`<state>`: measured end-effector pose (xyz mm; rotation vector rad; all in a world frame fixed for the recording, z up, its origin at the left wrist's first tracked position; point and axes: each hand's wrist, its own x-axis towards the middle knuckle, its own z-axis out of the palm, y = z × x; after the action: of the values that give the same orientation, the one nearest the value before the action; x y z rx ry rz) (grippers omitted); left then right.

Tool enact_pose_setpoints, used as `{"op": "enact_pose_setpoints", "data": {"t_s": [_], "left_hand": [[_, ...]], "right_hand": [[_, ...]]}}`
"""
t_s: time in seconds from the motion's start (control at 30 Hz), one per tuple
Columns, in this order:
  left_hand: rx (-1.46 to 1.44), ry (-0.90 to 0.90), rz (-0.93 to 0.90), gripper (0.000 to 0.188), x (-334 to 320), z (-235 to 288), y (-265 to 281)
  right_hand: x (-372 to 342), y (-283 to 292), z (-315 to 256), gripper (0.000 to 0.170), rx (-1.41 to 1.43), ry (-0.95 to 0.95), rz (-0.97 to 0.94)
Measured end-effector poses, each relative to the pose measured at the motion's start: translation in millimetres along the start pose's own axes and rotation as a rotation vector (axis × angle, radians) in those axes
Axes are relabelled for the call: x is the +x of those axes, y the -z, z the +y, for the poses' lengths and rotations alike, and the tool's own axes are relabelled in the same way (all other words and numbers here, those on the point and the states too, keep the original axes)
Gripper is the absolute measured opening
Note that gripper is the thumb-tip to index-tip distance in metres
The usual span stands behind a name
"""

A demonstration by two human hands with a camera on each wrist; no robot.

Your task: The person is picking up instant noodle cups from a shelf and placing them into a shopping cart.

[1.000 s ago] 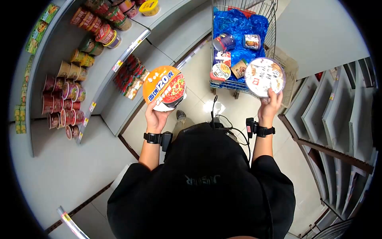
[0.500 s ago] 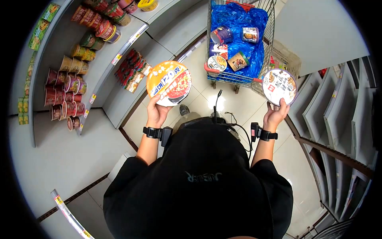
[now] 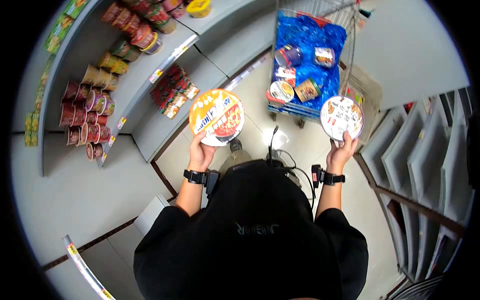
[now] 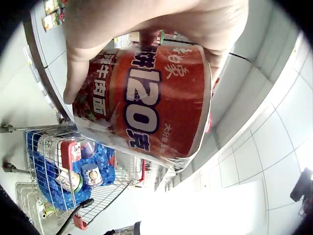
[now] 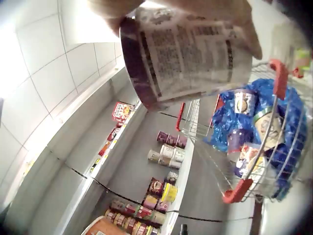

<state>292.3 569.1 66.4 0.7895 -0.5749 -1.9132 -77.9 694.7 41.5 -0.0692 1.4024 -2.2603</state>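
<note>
My left hand [image 3: 201, 155] grips an orange-and-white instant noodle bowl [image 3: 217, 117] at its near side, the printed lid facing up. In the left wrist view, the fingers and thumb span the bowl's red-orange side [image 4: 166, 107]. With my right hand [image 3: 341, 152] I hold a white instant noodle cup [image 3: 342, 117] with a purple rim, thumb on its lid. Its side label [image 5: 190, 58] shows small print in the right wrist view. Both stand out in front of my body, the white cup beside the near right corner of a shopping cart [image 3: 295, 110].
Blue plastic bag [image 3: 325, 37] lines the cart, with several noodle cups [image 3: 307, 90] lying on it. Left, a shelf [image 3: 172, 52] carries stacked noodle cups [image 3: 90, 132]; red packets [image 3: 172, 90] lie lower down. Bare-looking racks [image 3: 425, 155] stand at right, and a pale basket [image 3: 372, 105] beside the cart.
The white cup has moved off the cart's corner to the right, then back slightly left. The noodle bowl has come a little lower and right in the head view. Both hands keep their hold.
</note>
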Motion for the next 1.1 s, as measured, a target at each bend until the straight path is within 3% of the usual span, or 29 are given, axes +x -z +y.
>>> {"op": "enact_pose_setpoints", "data": {"t_s": [0.2,0.3,0.4,0.5,0.57,0.6,0.77,0.83,0.97,1.03,1.1], "left_hand": [[0.008,-0.04,0.073,0.059,1,24,32],[0.119,-0.1,0.143,0.061,9,35,45],[0.121,-0.094,0.153,0.064,24,50,52],[0.073,-0.081,0.112,0.067,35,66,50],[0.109,-0.079,0.074,0.07,46,72,61],[0.041,-0.134,-0.017,0.072,54,74,73],[-0.008,-0.083,-0.033,0.071,67,95,105],[-0.035,-0.094,-0.018,0.07,68,104,100],[-0.031,-0.09,0.023,0.065,77,97,110],[-0.2,-0.153,-0.047,0.055,79,92,102],[-0.171,-0.144,-0.03,0.053,83,73,110]], "right_hand": [[-8,-55,24,0.068,-0.093,-0.157,-0.12],[-14,-88,38,0.063,0.018,-0.347,-0.425],[-59,-161,37,0.065,0.07,-0.503,-0.749],[-95,-215,57,0.067,-0.047,-0.689,-0.991],[-112,-243,72,0.058,-0.095,-0.72,-1.086],[-119,-257,74,0.058,-0.136,-0.714,-1.114],[-140,-297,82,0.062,-0.377,-0.683,-1.235],[-133,-298,93,0.068,-0.471,-0.651,-1.273],[-117,-308,103,0.087,-0.546,-0.6,-1.537],[-100,-319,103,0.088,-0.517,-0.654,-1.587],[-74,-332,93,0.072,-0.664,-0.411,-1.456]]}}
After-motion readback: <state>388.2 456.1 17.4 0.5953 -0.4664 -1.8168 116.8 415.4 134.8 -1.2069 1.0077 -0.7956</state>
